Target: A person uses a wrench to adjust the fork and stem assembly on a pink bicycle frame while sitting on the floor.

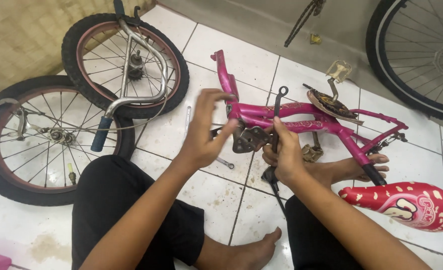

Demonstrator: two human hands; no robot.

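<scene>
Floor: glossy white tiles [241, 60] with dark grout lines and a few brownish smears near the lower middle of the frame; the person sits on it, bare feet out in front.
Room edge: a grey wall base runs along the top of the frame; a woven tan mat [21, 35] fills the upper left corner.
Bike frame: a pink child's bicycle frame [301, 122] lies on its side at centre, wheels off, crank and pedal upward at upper right of centre.
Left hand: the left hand [204, 132] is half open, fingers curled loosely, fingertips at the frame's front tube beside a grey metal bracket [249, 139]; whether it grips anything I cannot tell.
Right hand: the right hand [281, 152] is closed around a dark spanner [277, 107], whose ring end stands above the frame tube.
Saddle: one red saddle [406, 205] with pale spots, lower right, on its black post.
Wheels: three in view; two small loose wheels [56, 135] overlap at the left, and part of a larger wheel [406, 55] is at the upper right.
Handlebar: one chrome handlebar [136, 75] with a blue grip rests across the upper small wheel.
Loose tools: two silver spanners [225, 163] on the tiles, one partly hidden behind the left hand.
In the way: the forearms and black-trousered knees cover the lower frame.
</scene>
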